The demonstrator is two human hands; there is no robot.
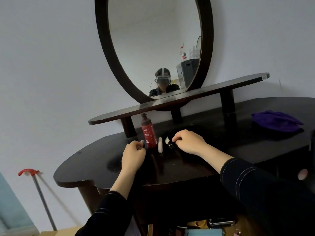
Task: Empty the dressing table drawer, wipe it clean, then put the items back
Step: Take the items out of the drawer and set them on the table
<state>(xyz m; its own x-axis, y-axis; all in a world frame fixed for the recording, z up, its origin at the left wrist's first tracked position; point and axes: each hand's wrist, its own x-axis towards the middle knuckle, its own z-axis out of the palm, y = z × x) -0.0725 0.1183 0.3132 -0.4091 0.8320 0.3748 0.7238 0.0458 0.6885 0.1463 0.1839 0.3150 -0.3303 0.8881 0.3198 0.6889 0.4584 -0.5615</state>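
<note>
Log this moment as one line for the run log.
stage: emptying | left hand: holds small tube | right hand: on black tube | tabletop: red bottle, purple cloth

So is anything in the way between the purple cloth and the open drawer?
Nothing visible. The purple cloth lies alone at the tabletop's right; the drawer is open below the front edge. The bottle, tubes and both hands sit left of that path.

Red bottle (148, 133) standing on the dark surface (95, 159) — white print on its front. Only the large vertical letters near its base partly readable: "AKE" over "BRE", both cut off. Small lines above them too fine to read. No other legible text.
</note>
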